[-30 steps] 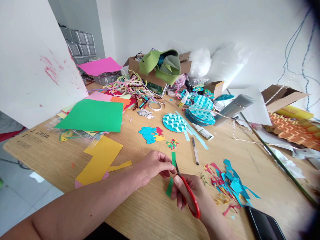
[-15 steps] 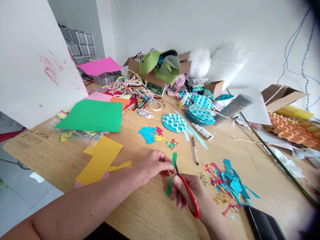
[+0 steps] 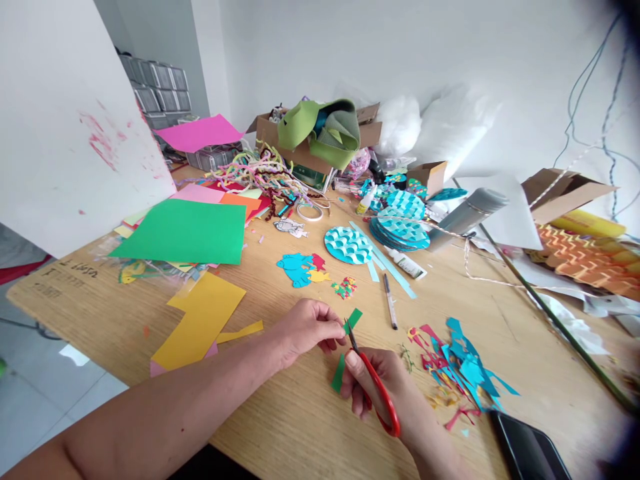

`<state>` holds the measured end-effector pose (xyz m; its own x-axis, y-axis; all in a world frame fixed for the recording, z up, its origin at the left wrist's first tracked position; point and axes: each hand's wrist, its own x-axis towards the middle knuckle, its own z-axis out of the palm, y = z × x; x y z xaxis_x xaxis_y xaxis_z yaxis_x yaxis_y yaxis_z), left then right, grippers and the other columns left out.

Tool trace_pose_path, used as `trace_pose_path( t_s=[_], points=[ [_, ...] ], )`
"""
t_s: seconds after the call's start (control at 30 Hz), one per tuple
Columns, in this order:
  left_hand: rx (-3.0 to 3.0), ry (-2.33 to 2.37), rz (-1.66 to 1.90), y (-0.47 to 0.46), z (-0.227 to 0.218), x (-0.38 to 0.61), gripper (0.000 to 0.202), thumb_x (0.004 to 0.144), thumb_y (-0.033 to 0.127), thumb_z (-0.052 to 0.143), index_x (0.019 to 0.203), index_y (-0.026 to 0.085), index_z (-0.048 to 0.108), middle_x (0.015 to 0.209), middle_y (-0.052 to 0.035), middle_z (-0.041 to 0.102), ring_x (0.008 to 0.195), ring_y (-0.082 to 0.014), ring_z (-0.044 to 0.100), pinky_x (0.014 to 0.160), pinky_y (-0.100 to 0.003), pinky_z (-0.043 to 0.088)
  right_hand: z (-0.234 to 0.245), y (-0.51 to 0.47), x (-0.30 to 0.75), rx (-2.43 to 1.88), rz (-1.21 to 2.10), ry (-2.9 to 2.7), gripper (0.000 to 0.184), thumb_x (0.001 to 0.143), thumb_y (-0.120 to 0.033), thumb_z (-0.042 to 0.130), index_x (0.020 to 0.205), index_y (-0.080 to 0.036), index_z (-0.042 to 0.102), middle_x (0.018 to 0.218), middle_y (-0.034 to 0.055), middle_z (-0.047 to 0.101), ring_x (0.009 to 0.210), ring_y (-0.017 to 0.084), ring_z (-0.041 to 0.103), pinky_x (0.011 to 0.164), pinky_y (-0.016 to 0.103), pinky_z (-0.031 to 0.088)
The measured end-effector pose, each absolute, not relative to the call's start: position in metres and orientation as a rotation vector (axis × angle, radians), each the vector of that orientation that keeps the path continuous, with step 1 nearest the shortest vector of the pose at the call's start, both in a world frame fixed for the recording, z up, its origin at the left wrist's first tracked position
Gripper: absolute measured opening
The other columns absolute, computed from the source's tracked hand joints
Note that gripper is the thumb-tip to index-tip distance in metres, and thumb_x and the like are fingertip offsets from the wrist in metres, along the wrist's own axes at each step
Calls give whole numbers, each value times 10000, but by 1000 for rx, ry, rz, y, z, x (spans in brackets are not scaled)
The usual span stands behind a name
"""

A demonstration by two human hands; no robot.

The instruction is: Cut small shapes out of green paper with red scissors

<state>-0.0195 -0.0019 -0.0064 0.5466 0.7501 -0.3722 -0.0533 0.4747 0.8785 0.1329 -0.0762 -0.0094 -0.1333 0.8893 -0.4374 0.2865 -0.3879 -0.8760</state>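
My left hand (image 3: 313, 328) pinches a short green paper strip (image 3: 355, 319) between thumb and fingers. In my right hand (image 3: 395, 373) are scissors with red handles (image 3: 381, 388), their blades pointing up at the strip by my left fingertips. A second length of green paper (image 3: 339, 375) sticks out below, against the right fingers; whether it joins the upper strip is hidden. Beyond the hands lie a heap of tiny coloured paper bits (image 3: 345, 288) and blue (image 3: 297, 269), yellow (image 3: 319, 275) and red (image 3: 319, 261) paper fish cut-outs.
Paper scraps (image 3: 465, 367) and a black phone (image 3: 530, 447) lie to the right. A pen (image 3: 391, 303), a glue bottle (image 3: 407, 264) and patterned blue discs (image 3: 349, 245) sit farther back. Green (image 3: 185, 231) and yellow (image 3: 205, 320) sheets are at left. A grey flask (image 3: 470, 219) stands tilted in view.
The upper end of the green strip has tilted to the right at the scissor blades. Both hands stay nearly in place.
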Motion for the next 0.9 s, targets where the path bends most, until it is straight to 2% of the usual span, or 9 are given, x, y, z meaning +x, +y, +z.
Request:
trace_pose_path(
  t_s=[0.3, 0.6, 0.9],
  points=[
    [965, 858, 571, -1, -5, -21, 145, 572, 245, 644, 635, 142, 565, 601, -9, 627, 533, -104, 533, 569, -262, 410, -9, -77, 133, -1654, 1552, -1308, 581, 711, -692, 594, 551, -135, 564, 380, -7, 529, 307, 76, 478, 330, 159, 337],
    [941, 850, 560, -2, -6, -19, 210, 562, 264, 696, 682, 135, 581, 636, -15, 622, 566, -106, 537, 574, -263, 420, -9, -77, 132, -1650, 1552, -1295, 590, 702, -709, 588, 551, -139, 564, 388, -8, 531, 310, 77, 484, 336, 163, 359],
    [964, 834, 530, -1, -8, -20, 184, 579, 259, 683, 672, 133, 587, 622, -11, 619, 558, -101, 535, 596, -268, 423, -10, -76, 132, -1627, 1564, -1302, 596, 686, -716, 598, 556, -135, 566, 401, -6, 538, 323, 79, 495, 345, 163, 378]
  ],
)
